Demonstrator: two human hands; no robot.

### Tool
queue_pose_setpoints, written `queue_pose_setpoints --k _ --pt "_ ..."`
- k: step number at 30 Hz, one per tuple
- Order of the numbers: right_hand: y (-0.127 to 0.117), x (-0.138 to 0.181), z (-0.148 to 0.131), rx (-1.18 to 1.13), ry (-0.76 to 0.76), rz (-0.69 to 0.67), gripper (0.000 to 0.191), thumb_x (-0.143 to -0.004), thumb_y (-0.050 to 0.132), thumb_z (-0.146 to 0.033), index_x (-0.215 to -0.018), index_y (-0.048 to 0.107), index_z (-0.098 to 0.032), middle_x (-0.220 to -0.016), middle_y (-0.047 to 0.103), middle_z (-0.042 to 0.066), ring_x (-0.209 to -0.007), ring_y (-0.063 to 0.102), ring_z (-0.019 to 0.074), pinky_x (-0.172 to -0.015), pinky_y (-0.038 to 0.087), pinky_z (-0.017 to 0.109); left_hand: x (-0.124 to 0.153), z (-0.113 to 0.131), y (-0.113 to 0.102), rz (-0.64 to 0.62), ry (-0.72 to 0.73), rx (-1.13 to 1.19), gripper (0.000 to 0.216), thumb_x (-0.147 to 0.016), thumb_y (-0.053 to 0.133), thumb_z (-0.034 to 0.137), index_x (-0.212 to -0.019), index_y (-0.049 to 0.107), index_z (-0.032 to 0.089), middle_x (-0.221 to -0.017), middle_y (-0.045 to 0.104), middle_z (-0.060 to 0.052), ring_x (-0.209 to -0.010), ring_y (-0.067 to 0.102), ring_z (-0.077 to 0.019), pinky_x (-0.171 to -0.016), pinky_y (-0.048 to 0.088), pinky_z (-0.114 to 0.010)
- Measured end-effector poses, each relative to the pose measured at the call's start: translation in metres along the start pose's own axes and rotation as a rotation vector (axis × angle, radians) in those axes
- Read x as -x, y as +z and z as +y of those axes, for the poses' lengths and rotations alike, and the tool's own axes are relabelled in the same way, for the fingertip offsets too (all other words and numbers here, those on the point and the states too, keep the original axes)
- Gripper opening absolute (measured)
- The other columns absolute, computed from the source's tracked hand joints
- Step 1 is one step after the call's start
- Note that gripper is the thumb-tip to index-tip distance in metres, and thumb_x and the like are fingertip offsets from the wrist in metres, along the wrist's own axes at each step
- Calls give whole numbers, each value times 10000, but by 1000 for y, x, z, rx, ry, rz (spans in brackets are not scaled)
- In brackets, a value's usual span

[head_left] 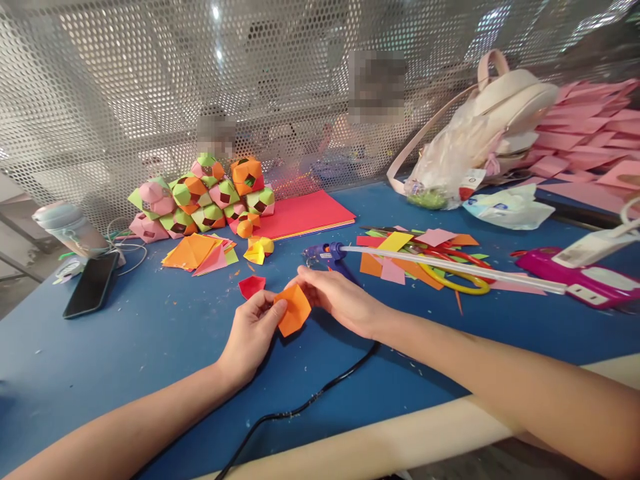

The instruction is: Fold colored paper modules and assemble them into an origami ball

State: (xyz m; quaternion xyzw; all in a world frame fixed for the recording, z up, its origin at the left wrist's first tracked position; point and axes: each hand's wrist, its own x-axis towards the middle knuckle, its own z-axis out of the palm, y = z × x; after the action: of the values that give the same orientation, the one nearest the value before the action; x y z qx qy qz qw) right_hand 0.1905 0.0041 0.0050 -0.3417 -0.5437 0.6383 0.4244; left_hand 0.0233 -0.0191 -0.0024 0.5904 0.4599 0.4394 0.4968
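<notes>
Thumb and fingers of my left hand (251, 335) pinch the left edge of a folded orange paper piece (295, 313). My right hand (345, 300) meets the same piece at its upper right side, its fingers curled and partly hidden behind the paper. Just beyond my left fingers lies a small folded red paper piece (251, 287). A blue glue gun (333, 252) rests past my right hand, with a long clear glue stick (450, 261) reaching out of it to the right. Farther back sits a yellow folded paper piece (257, 251).
Several folded paper balls (193, 195) are stacked against a perforated metal screen (310, 87). Loose paper squares (193, 252), red sheets (310, 212), yellow-handled scissors (457, 283), a purple power strip (583, 277), a phone (93, 285) and a bottle (70, 227) surround the hands. A black cable (300, 408) crosses in front.
</notes>
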Motion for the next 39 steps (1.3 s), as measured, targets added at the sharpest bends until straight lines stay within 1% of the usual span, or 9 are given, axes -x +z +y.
queue_pose_setpoints --k 3,7,20,23,27,30,34,37,39 --pt "0 -2 2 -74 55 21 322 -803 568 -463 -765 618 -147 -687 569 -2 -645 514 109 -631 412 258 0 0 0 0 -10 -14 212 -796 598 360 -762 587 151 -697 568 16 -647 487 -100 -602 393 -202" --pt "1 -1 2 113 43 17 221 -726 672 -356 -777 618 -148 -725 586 -5 -682 527 109 -656 412 251 1 3 0 -11 -15 -39 208 -802 592 349 -792 611 142 -708 579 8 -676 504 -107 -632 405 -207" --pt "-1 6 -4 564 -205 24 187 -825 554 -341 -807 614 -164 -748 613 4 -691 555 124 -634 449 248 0 -3 -1 -30 -70 98 208 -809 587 354 -806 612 148 -686 574 23 -630 499 -81 -575 395 -176" --pt "1 10 -7 678 -310 6 217 -804 592 -384 -848 621 -173 -791 603 8 -711 550 131 -653 454 257 -1 -5 -2 -7 -53 82 231 -806 588 374 -753 591 149 -658 551 38 -591 456 -64 -549 368 -165" --pt "2 9 -1 817 -525 98 54 -805 590 -205 -820 627 -169 -769 596 14 -698 554 127 -653 453 252 -1 -3 -1 -8 -71 96 226 -790 608 364 -734 574 148 -637 549 42 -570 461 -62 -536 366 -167" --pt "0 6 8 859 -670 149 131 -837 512 -121 -806 631 -164 -766 613 32 -695 576 128 -640 464 248 -1 -2 1 -27 -88 102 225 -779 621 360 -738 570 145 -642 573 28 -581 505 -78 -550 392 -183" --pt "-3 5 13 941 -828 94 157 -869 489 -152 -873 646 -165 -788 616 58 -721 572 147 -661 481 276 -2 -3 0 -19 -69 90 224 -780 625 356 -749 585 138 -648 585 17 -579 505 -75 -550 394 -182" --pt "-1 8 8 899 -805 40 178 -881 487 -194 -913 657 -155 -812 608 66 -750 569 150 -691 489 286 -3 -6 0 -8 -66 137 219 -779 628 353 -753 579 141 -656 582 19 -592 515 -78 -557 401 -181" --pt "2 9 3 812 -685 43 219 -895 465 -222 -858 671 -160 -805 605 56 -751 577 144 -697 490 279 -3 -8 -1 -10 -70 169 217 -779 630 352 -751 572 144 -657 583 18 -598 528 -84 -564 410 -189"
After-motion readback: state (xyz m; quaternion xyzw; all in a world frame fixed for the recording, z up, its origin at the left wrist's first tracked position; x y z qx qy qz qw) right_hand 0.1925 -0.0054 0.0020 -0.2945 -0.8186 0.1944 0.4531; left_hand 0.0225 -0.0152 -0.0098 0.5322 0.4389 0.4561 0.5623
